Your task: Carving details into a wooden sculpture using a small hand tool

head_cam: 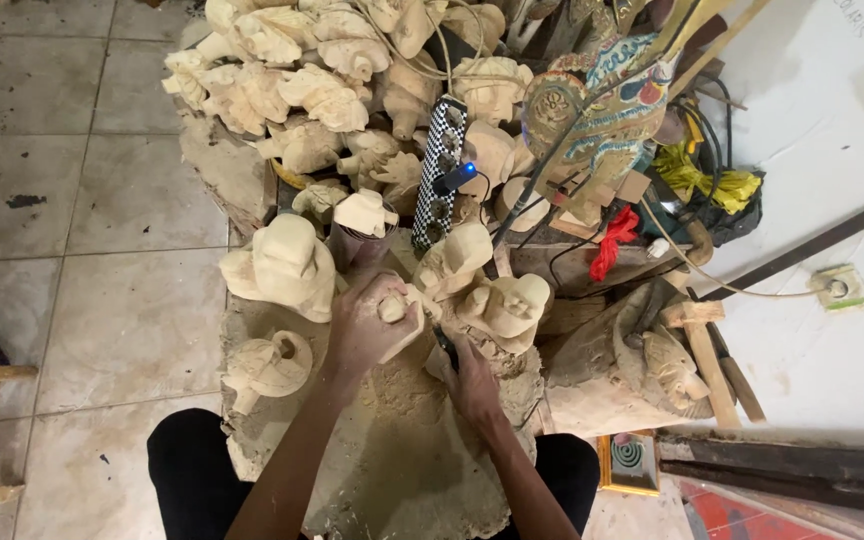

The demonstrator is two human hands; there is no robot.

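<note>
Under both hands lies a broad, dust-caked work block (402,470), its top buried in pale shavings, and it looks heavy and fixed enough to brace against. Beyond the hands, further from the person, a heap of unpainted carved wooden heads (302,70) rises, with a checkered power strip (439,170) lying across it and a painted puppet figure (602,110) past the right hand. Just beside the left hand, on its outer side, sits a larger pale head (287,262); nearer the person lies another rough head (270,365). The left hand (367,325) is closed firmly round a small carved wooden piece (393,306), fingers wrapped over it so only a knob shows. That piece looks light and rigid, dry and dusty rather than slippery, with thin carved details likely to chip, so a grip round its thick body suits it. The right hand (472,385) pinches a dark-handled carving tool (446,347), its tip hidden against the wood.
</note>
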